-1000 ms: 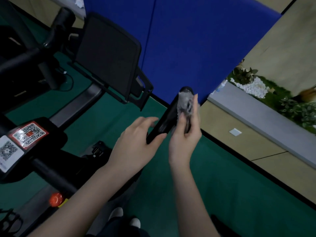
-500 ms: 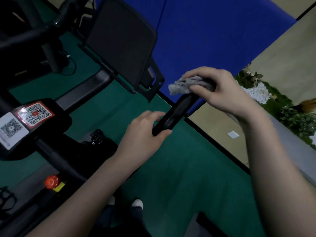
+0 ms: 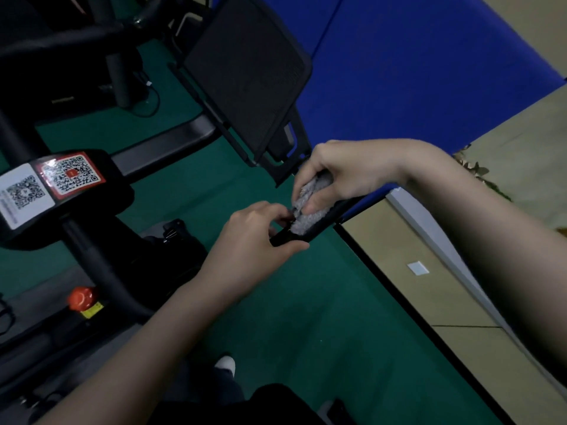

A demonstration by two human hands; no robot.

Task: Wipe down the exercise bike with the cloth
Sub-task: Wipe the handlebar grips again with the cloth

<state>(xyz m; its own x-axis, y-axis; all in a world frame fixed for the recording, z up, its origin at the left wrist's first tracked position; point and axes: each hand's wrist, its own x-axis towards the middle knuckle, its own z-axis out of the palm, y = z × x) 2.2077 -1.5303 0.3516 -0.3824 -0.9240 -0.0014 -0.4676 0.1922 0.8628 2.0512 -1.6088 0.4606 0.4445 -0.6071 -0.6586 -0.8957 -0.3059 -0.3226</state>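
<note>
Cloth (image 3: 306, 211) at frame centre, clasped on black handlebar (image 3: 337, 211) by curled right grip (image 3: 346, 173); left grip (image 3: 254, 237) pinches the handlebar's near end. Black panel (image 3: 245, 72) just above; red knob (image 3: 80, 297) lower left.

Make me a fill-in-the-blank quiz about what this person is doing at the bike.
1. The right hand presses a grey ___ onto the handlebar, which the left hand grips.
2. The knob at lower left is ___.
3. The floor under the hands is ___.
Missing words: cloth; red; green.
</note>
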